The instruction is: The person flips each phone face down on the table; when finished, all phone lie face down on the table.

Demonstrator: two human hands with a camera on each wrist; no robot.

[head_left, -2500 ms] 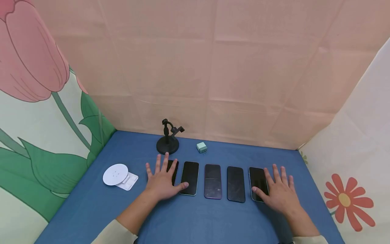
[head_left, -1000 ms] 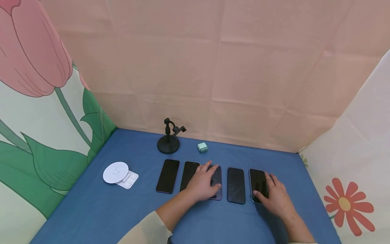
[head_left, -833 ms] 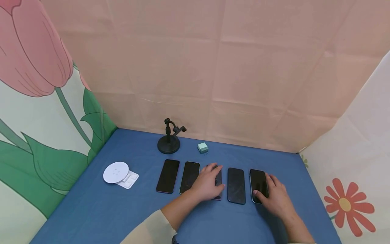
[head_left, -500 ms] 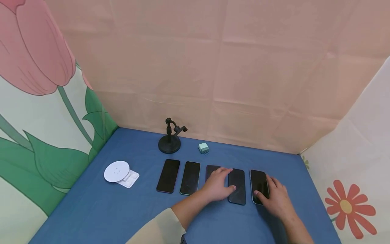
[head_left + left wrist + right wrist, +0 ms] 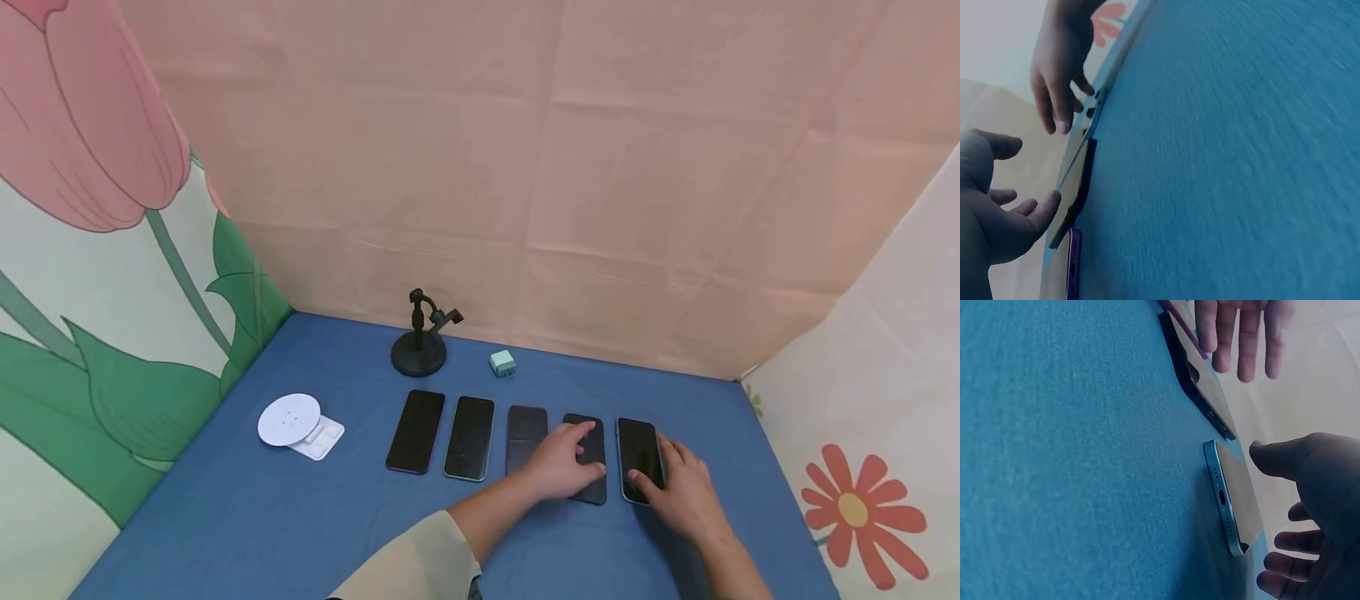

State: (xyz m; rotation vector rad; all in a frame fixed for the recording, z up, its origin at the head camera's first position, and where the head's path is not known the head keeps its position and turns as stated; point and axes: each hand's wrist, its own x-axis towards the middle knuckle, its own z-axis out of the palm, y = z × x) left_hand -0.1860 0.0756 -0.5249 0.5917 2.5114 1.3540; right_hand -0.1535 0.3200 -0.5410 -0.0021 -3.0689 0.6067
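Observation:
Several dark-screened phones lie in a row on a blue cloth. My left hand (image 5: 562,468) hovers over the black phone (image 5: 594,450) second from the right, its thumb and fingers spread and partly covering it. In the left wrist view that hand (image 5: 1000,222) stays apart from the phones. My right hand (image 5: 686,498) is above the light-edged phone (image 5: 636,450) at the right end, thumb over its screen and fingers past its right side. The right wrist view shows a gap between this hand (image 5: 1335,506) and the phone. A purple-edged phone (image 5: 527,427) lies under the left wrist, partly hidden.
Farther left lie two more phones, one thin-edged (image 5: 468,437) and one black (image 5: 416,432). Behind them stand a black round-based stand (image 5: 418,354) and a pale green charger plug (image 5: 502,363). A white disc (image 5: 288,419) overlaps a white rectangular piece (image 5: 322,439) at left.
My left hand has travelled rightward along the row, from the leftmost phones to the one second from the right. My right hand's fingers have drawn in from their wider spread. The phones have not moved.

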